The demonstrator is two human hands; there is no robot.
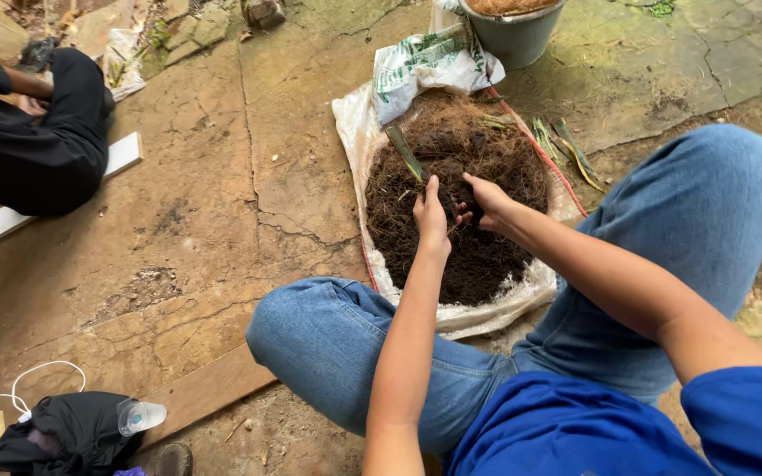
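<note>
A heap of dark soil mixed with brown fibrous husk [456,198] lies on a white woven sack [478,313] spread on the ground between my knees. My left hand [431,219] is over the middle of the heap, fingers pinched on a small clump of fibre. Just to its right, my right hand [485,201] has its fingers curled on the same clump. A green leaf strip [405,152] sticks out of the heap just above my left hand.
A grey bucket [513,35] with fibre stands behind the heap, beside a folded printed bag [429,66]. Loose green leaves [566,150] lie right of the sack. Another person in black [33,132] sits at far left on a white board. A black bag, cables and bottle [138,414] lie at lower left.
</note>
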